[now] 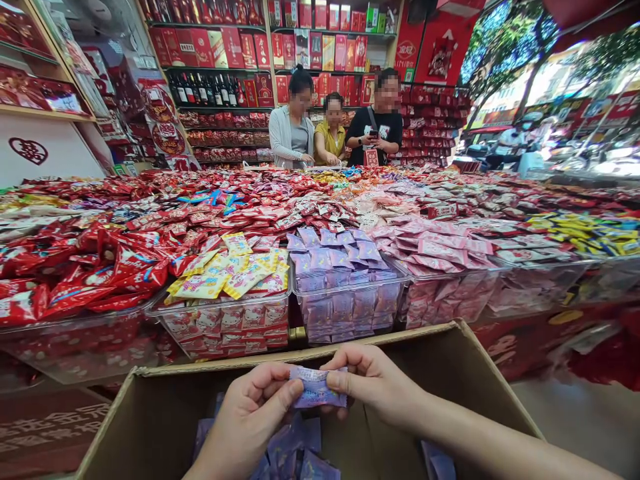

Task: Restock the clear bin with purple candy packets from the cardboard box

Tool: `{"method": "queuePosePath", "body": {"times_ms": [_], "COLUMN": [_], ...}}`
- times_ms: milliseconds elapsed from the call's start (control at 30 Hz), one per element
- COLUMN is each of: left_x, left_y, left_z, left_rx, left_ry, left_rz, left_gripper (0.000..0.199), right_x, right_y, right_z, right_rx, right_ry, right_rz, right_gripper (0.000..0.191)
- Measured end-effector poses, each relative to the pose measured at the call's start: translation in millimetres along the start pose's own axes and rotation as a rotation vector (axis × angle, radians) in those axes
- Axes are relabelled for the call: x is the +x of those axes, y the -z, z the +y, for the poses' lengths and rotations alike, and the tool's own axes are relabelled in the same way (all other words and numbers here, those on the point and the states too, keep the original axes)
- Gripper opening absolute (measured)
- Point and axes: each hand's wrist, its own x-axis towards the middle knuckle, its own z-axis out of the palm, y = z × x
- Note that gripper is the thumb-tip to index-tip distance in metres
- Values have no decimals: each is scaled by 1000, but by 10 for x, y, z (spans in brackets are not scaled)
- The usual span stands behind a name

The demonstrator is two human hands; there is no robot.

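Observation:
Over a cardboard box point(465, 373), both hands pinch one purple candy packet point(320, 390) by its opposite ends. My left hand point(255, 407) grips the left end between thumb and fingers. At the right end, my right hand point(375, 383) does the same. Several more purple packets point(295, 443) lie in the bottom of the box, partly hidden by my left hand and forearm. Just beyond the box's far edge, a clear plastic bin point(350, 293) is filled with neat rows of matching purple packets.
Yellow-and-white packets point(230, 273) fill the bin on the left, beside red packets point(115, 273). Pink packets point(435, 247) are piled to the right. Across the wide candy display stand three people point(335, 127), before shelves of bottles and red boxes point(215, 50).

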Motion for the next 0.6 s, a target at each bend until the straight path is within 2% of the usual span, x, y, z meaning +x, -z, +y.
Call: {"method": "queuePosePath", "body": {"times_ms": [67, 167, 233, 300, 400, 467, 533, 600], "left_x": [-7, -32, -54, -72, -76, -71, -69, -76], "left_y": [-16, -53, -74, -83, -71, -55, -43, -40], "left_z": [12, 38, 60, 81, 95, 85, 69, 59], "left_rx": [-7, -86, -180, -254, -264, -236, -206, -197], "left_ry": [32, 133, 186, 186, 109, 46, -12, -43], "left_rz": [17, -1, -21, -30, -18, -23, -44, -80], "left_gripper": [23, 37, 46, 45, 42, 43, 40, 41], "right_x": [-23, -76, -121, -165, -207, -202, -168, -116], "right_y": [-11, -20, -23, -26, -24, -23, -30, -47], "right_z": [-7, -34, -67, -109, -159, -162, -132, -85], "right_rx": [-149, -465, -640, -744, -767, -709, -570, -358], "right_ry": [79, 390, 587, 658, 618, 573, 475, 319], "right_rz": [57, 115, 78, 11, -73, -59, -12, 22], "right_gripper": [24, 14, 17, 22, 30, 36, 36, 32]}}
